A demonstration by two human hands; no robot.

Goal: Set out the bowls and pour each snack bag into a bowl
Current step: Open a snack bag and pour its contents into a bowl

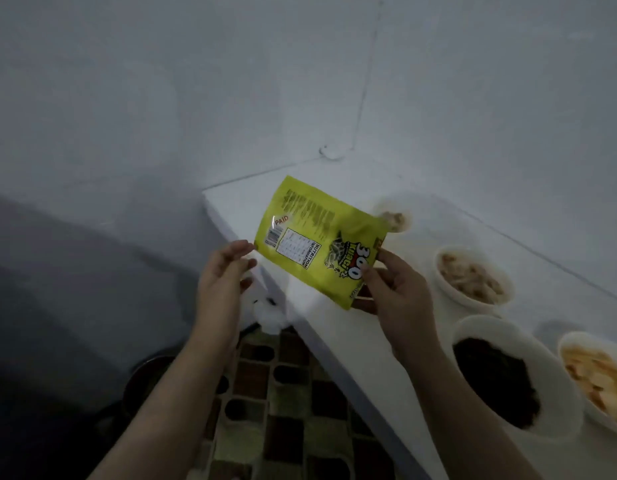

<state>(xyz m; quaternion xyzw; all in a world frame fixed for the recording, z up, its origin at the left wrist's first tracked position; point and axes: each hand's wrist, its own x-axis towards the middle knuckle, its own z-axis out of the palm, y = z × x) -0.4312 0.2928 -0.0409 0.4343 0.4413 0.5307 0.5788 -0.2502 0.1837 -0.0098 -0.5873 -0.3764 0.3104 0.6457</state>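
A yellow-green snack bag (314, 237) hangs in the air over the white table's corner, its printed back facing me. My right hand (393, 289) pinches the bag's lower right end. My left hand (224, 271) is just left of the bag, fingers straight, fingertips near its left corner. Several white bowls stand on the table to the right: a far bowl (395, 216) with pale snack, a bowl (473, 275) with light pieces, a bowl (501, 372) with dark snack, and a bowl (598, 375) with yellowish chips at the right edge.
The white table (334, 317) runs from the wall corner toward the lower right. Below its front edge lies a checkered floor mat (283, 403). A dark round object (144, 379) sits on the floor at the lower left. White walls stand behind.
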